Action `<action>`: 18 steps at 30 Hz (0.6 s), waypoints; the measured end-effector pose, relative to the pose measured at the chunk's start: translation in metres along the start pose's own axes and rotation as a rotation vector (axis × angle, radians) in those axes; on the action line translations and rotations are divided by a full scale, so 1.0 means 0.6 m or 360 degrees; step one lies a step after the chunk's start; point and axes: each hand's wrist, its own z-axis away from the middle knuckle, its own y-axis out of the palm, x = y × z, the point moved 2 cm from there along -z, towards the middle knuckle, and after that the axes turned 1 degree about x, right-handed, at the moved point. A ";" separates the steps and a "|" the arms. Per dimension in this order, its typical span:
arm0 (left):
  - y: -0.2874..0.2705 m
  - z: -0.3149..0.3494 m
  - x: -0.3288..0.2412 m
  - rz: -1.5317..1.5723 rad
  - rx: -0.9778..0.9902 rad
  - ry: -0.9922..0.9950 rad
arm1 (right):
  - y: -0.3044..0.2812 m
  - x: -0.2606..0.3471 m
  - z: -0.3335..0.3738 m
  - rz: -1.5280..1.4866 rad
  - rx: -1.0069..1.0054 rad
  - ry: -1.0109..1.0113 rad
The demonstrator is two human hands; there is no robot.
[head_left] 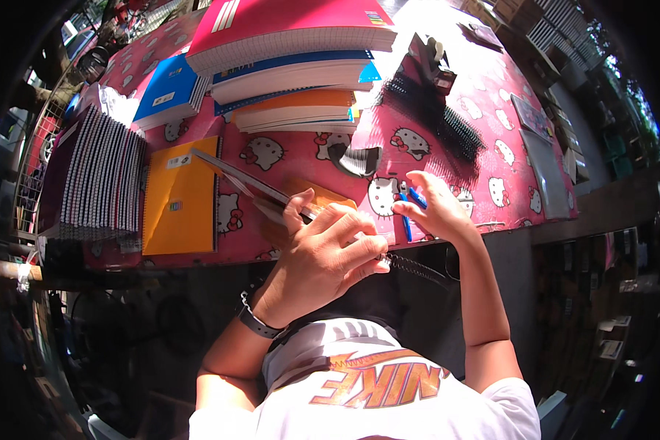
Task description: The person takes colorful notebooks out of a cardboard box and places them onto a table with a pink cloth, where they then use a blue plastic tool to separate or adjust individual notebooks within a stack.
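My left hand is closed around a thin notebook, which is tilted and seen nearly edge-on. From its lower end a dark spiral coil sticks out past my fingers, over the table's front edge. My right hand is open, thumb and fingers apart around a pair of blue-handled pliers at the table's edge. Whether it touches the handles is hard to see. An orange cover shows behind my left hand. Flat on the table to the left lies a yellow spiral notebook.
A stack of purple-covered spiral notebooks stands at left, a blue notebook behind it. Thick paper stacks under a red cover rise at the back. Black spiral coils and a black tool lie right on the pink patterned tablecloth.
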 end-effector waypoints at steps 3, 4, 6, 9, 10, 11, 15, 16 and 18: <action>0.001 0.002 -0.001 -0.0015 -0.0104 0.0024 | 0.054 -0.023 -0.002 0.0134 -0.0022 0.0067; 0.005 0.004 -0.001 -0.0005 -0.0130 0.0055 | 0.063 -0.027 0.000 0.0202 -0.0031 0.0100; 0.004 0.002 0.001 -0.0028 -0.0129 0.0023 | 0.081 -0.067 -0.019 0.0059 -0.0366 0.0068; 0.001 0.001 0.003 -0.0046 -0.0068 -0.0011 | 0.080 -0.062 -0.053 0.0215 -0.0494 0.0031; 0.000 0.001 0.004 0.0006 -0.0101 -0.0046 | 0.083 -0.045 -0.070 0.0110 -0.0536 0.0010; 0.000 0.001 0.004 0.0056 -0.0135 -0.0082 | 0.083 -0.032 -0.089 -0.0274 -0.0465 0.0114; 0.010 -0.004 0.001 -0.0030 -0.0116 -0.0039 | 0.119 -0.044 -0.162 -0.0484 -0.0464 0.0116; 0.008 -0.003 0.001 -0.0051 -0.0134 -0.0058 | 0.122 -0.047 -0.171 -0.0757 -0.0373 0.0209; 0.008 -0.001 0.002 -0.0031 -0.0067 -0.0078 | 0.112 -0.048 -0.172 -0.0825 -0.0230 0.0253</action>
